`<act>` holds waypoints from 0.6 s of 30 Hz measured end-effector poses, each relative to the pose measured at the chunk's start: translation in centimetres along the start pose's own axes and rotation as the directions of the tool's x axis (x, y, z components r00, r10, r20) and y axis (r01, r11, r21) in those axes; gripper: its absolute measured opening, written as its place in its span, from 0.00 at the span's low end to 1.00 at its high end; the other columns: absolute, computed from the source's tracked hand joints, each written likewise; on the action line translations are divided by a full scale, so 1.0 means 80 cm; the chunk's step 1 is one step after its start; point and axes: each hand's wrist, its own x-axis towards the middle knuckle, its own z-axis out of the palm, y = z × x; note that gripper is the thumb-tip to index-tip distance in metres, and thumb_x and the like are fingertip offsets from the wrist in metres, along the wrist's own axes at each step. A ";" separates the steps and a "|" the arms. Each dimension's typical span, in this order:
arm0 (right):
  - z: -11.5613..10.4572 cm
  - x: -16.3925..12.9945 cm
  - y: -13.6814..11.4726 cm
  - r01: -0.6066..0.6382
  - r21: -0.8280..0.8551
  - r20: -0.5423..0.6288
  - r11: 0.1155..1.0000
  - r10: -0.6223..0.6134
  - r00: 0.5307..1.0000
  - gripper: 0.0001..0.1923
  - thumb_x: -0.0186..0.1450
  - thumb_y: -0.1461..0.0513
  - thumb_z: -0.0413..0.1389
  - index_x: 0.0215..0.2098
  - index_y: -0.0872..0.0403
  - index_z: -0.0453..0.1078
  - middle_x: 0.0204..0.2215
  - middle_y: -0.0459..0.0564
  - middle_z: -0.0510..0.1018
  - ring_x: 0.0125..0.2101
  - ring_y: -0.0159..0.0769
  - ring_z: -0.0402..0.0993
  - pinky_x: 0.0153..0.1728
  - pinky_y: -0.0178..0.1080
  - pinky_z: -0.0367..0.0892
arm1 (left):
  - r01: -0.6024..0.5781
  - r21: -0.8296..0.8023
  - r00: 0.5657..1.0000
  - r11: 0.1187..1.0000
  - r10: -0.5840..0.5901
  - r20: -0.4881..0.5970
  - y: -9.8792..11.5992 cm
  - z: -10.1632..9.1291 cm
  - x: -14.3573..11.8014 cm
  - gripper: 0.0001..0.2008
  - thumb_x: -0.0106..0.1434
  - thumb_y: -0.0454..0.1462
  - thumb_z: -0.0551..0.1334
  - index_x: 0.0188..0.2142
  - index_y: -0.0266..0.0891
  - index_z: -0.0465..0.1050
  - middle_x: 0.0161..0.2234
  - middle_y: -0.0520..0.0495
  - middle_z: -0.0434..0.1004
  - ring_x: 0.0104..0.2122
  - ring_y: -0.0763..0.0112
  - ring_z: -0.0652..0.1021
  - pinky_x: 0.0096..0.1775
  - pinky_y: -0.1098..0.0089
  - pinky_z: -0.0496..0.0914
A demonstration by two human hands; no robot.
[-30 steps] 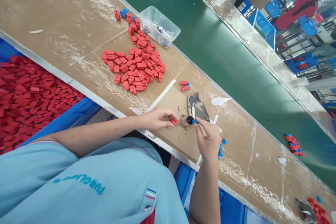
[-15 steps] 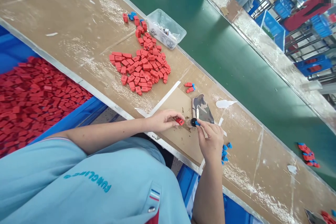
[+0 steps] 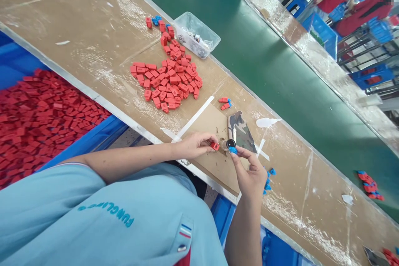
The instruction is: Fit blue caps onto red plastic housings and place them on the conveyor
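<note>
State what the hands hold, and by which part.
Left hand: small red rectangular block, by its palm-side end. Right hand: small blue irregular piece, by its palm-side edge.

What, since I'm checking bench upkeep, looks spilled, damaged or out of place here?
Dark smears mark the flat brown cardboard sheet beside the small clear round container, perhaps spilled residue. Farther right, the long brown table covering has pale, scuffed patches, suggesting wear, and a ragged white scrap lies on it.
</note>
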 end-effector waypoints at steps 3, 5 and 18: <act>0.012 -0.010 -0.006 0.030 0.047 0.047 0.998 -0.032 0.998 0.10 0.60 0.55 0.60 0.37 0.51 0.77 0.31 0.48 0.81 0.34 0.37 0.76 0.40 0.41 0.70 | -0.012 0.036 1.000 0.999 0.011 0.016 -0.001 0.000 -0.002 0.09 0.60 0.34 0.60 0.41 0.33 0.69 0.36 0.44 0.76 0.36 0.70 0.78 0.41 0.68 0.74; 0.020 -0.013 -0.007 0.042 0.035 0.074 0.998 -0.045 0.996 0.10 0.60 0.54 0.60 0.37 0.50 0.77 0.32 0.48 0.81 0.34 0.37 0.76 0.40 0.41 0.70 | -0.024 0.074 0.999 0.997 0.022 0.026 -0.001 0.000 -0.003 0.09 0.61 0.34 0.60 0.41 0.34 0.69 0.37 0.44 0.76 0.35 0.69 0.78 0.41 0.67 0.74; 0.024 -0.021 0.002 0.071 0.079 0.102 0.994 -0.079 0.992 0.09 0.60 0.55 0.60 0.36 0.51 0.77 0.34 0.50 0.82 0.33 0.38 0.78 0.38 0.42 0.74 | -0.225 0.355 0.974 0.907 0.203 0.098 0.015 -0.007 -0.007 0.10 0.66 0.35 0.57 0.44 0.37 0.74 0.41 0.40 0.79 0.42 0.65 0.77 0.47 0.66 0.68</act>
